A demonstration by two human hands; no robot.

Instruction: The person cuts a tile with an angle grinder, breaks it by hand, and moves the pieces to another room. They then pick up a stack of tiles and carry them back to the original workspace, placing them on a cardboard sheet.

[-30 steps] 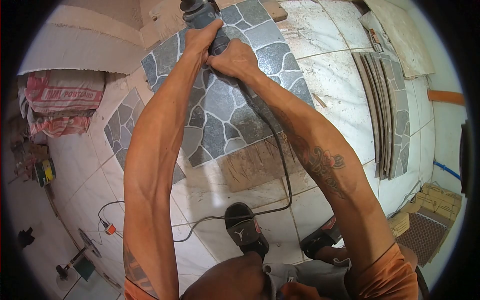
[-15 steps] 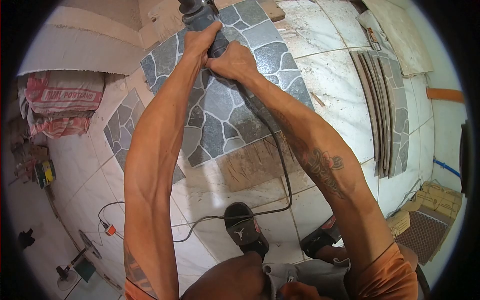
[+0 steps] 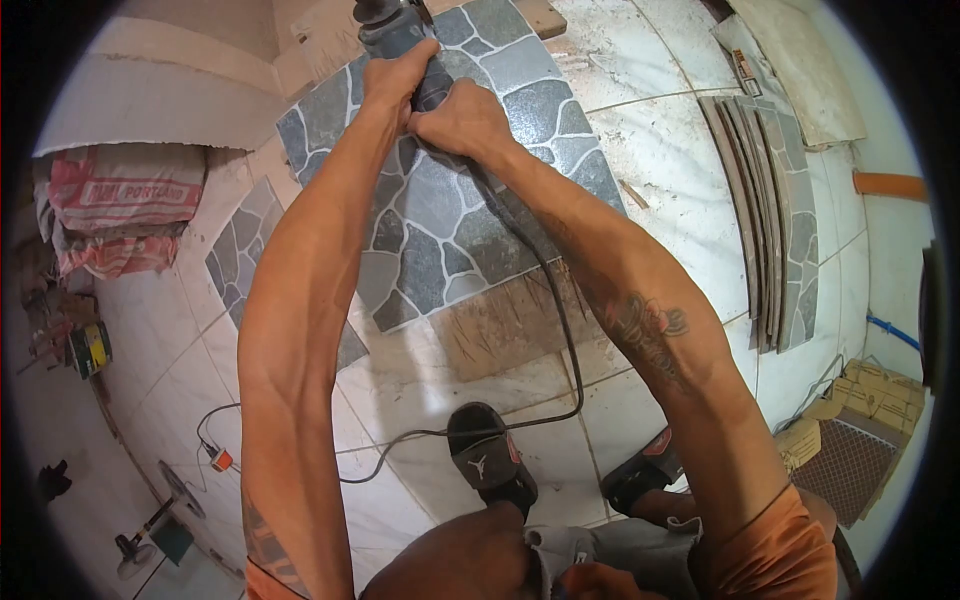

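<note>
At the top of the view, a dark grey angle grinder (image 3: 396, 36) is in both my hands, its front end partly cut off by the frame edge. My left hand (image 3: 392, 82) wraps round its body, thumb on top. Behind it, my right hand (image 3: 466, 120) is closed round the rear of the handle. Beneath the tool lies a grey stone-pattern tile (image 3: 425, 250) with pale joint lines. The tile rests over a scratched wooden board (image 3: 500, 330). A black power cord (image 3: 562, 320) runs from the handle back across the floor.
Several stacked tiles (image 3: 752, 215) stand at the right, near cardboard boxes (image 3: 880, 395). Cement bags (image 3: 130, 195) lie at the left beside another patterned tile (image 3: 240, 235). The cord crosses my sandalled foot (image 3: 482, 455). A fan (image 3: 140, 550) stands lower left.
The grinder and both hands have shifted very slightly left in view. My grip on it looks the same.
</note>
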